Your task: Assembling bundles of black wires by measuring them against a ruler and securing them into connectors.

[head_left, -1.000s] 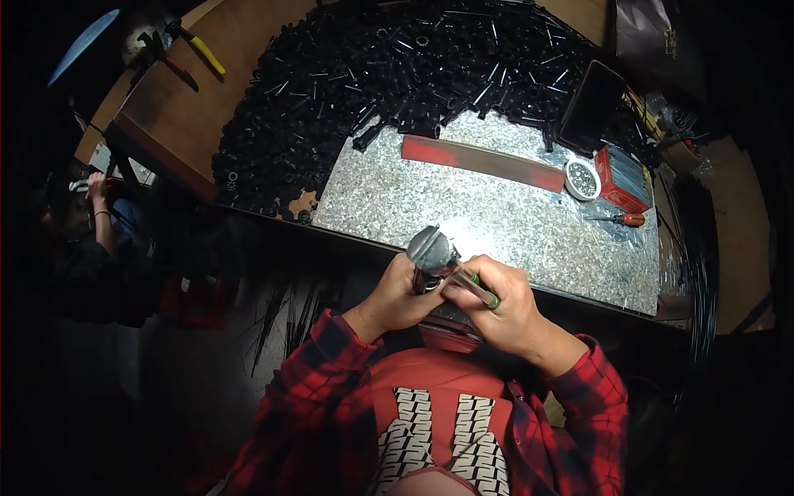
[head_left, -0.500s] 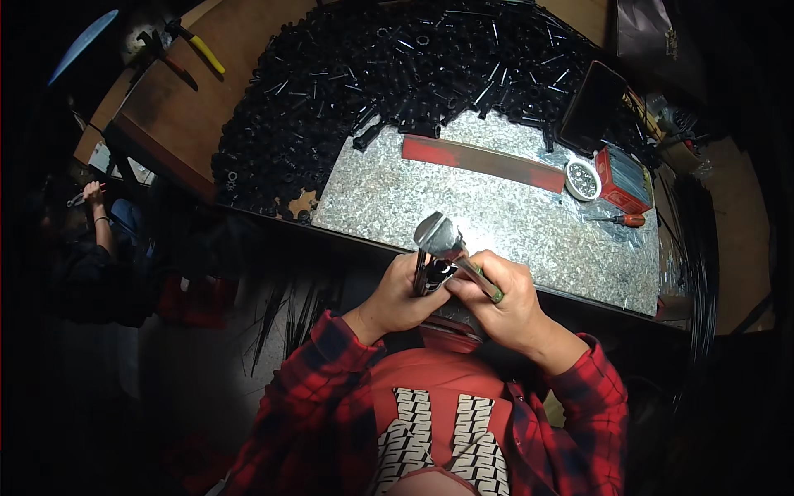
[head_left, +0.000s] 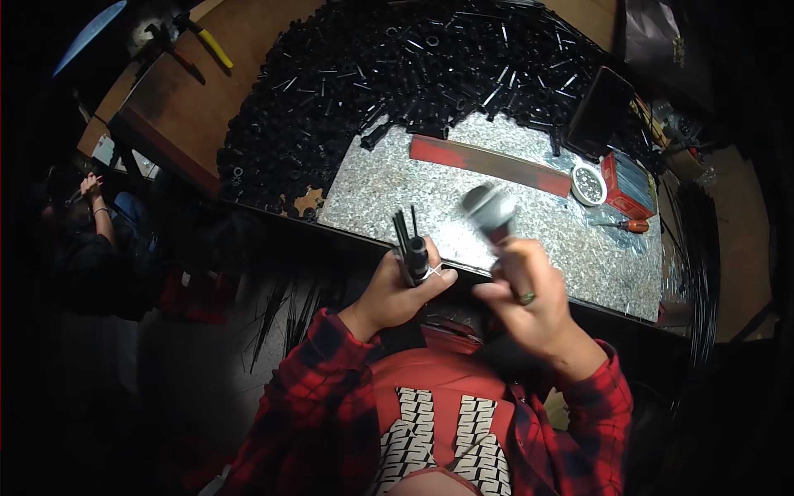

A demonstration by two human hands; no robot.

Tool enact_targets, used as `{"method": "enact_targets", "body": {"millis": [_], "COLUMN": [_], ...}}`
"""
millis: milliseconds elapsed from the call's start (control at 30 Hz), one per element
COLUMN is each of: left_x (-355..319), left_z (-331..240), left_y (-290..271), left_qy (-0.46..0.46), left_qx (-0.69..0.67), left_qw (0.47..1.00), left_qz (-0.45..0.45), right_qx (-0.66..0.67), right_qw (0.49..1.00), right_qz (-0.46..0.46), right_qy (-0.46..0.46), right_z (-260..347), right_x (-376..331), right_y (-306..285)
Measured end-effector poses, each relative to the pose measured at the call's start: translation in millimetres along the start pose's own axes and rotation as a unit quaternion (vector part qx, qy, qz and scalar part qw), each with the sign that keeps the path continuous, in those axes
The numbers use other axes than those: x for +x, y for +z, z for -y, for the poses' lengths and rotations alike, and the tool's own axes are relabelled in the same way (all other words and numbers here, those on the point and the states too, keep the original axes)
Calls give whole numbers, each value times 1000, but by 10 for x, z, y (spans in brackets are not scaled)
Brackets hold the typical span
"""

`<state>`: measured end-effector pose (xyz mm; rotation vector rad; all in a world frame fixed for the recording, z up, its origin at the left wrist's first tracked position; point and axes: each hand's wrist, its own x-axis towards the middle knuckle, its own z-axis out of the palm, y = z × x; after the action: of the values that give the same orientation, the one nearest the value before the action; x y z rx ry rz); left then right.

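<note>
Near the front edge of the table, my left hand (head_left: pixel 385 291) is closed round a short black tube (head_left: pixel 416 255) and several thin black rods (head_left: pixel 402 227), which stick up past my fingers. Something thin and white crosses the tube near my thumb. To the right, my right hand (head_left: pixel 533 298) grips a hammer (head_left: pixel 490 208) by its handle. The hammer's metal head is smeared by motion and hangs over the speckled tabletop (head_left: pixel 372 198), apart from the tube. A green handle end shows below my fingers.
A large heap of black tubular parts (head_left: pixel 331 107) covers the table's far side. On the tabletop are a red-brown flat bar (head_left: pixel 488 165), a white bowl (head_left: pixel 588 184), a red box (head_left: pixel 630 186), a screwdriver (head_left: pixel 633 225) and a dark phone-like slab (head_left: pixel 599 112). Another person's hand (head_left: pixel 91 188) shows far left.
My right hand and the hammer have swung right, away from my left hand. The tube and rods in my left hand now stand in plain sight.
</note>
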<state>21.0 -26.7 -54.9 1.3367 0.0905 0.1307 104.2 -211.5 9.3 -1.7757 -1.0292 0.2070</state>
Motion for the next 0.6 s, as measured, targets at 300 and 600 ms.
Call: {"method": "enact_targets", "body": {"millis": [300, 600], "left_x": [18, 66], "left_z": [-153, -119], "left_y": [-231, -182], "left_qy": [31, 56], "left_qx": [-68, 4], "left_qw": [995, 997], "left_qz": [67, 43], "right_qx": [-209, -574], "right_qw": [977, 774], "right_qz": [11, -132], "right_qy": [-40, -230], "right_z": [-160, -124], "right_x": [-184, -113], "right_y": [-400, -384]}}
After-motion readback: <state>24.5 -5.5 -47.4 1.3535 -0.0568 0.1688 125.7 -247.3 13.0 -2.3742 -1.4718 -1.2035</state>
